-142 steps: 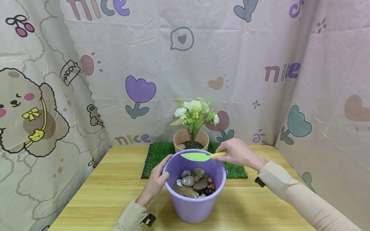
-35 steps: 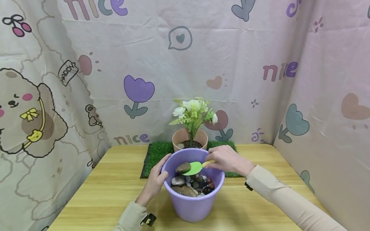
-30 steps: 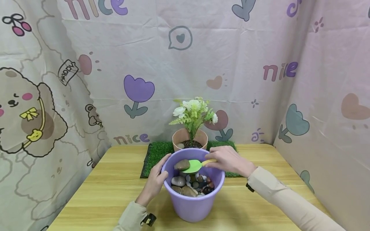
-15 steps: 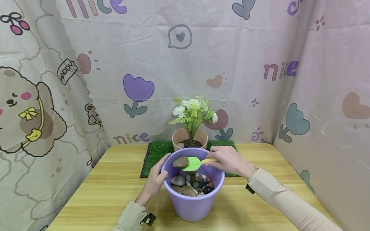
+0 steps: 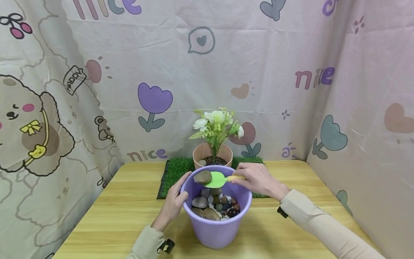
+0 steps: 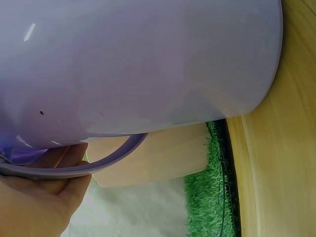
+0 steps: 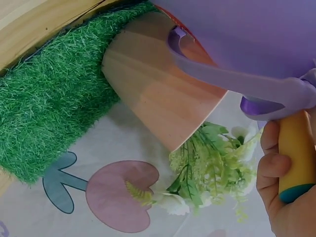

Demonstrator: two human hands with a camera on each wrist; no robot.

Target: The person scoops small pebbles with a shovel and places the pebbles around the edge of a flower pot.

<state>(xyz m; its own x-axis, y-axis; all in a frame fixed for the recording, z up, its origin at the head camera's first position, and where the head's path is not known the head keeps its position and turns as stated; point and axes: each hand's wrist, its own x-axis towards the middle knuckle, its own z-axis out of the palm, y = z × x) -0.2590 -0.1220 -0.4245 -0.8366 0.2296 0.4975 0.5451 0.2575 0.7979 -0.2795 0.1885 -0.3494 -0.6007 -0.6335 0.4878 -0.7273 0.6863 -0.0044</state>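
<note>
A purple bucket (image 5: 216, 232) stands on the table with stones of mixed sizes (image 5: 213, 208) in its bottom. My left hand (image 5: 174, 199) grips the bucket's left rim; in the left wrist view, the bucket's handle (image 6: 116, 157) passes by the fingers. My right hand (image 5: 258, 178) holds a small trowel by its yellow handle (image 7: 296, 155). Level over the inside of the bucket, near the far rim, lies the green trowel blade (image 5: 216, 180). A large brown stone (image 5: 202, 177) rests on the blade's tip end.
Right behind the bucket, a peach flower pot (image 5: 199, 154) with white flowers (image 5: 216, 117) sits on a green turf mat (image 5: 176, 172). A pale stone (image 5: 202, 163) lies in that pot. Printed cloth (image 5: 278, 64) hangs behind the wooden table (image 5: 123, 212).
The trowel, bare at first, now bears the brown stone. My right hand has raised it from inside the bucket toward the far rim. My left hand stays put.
</note>
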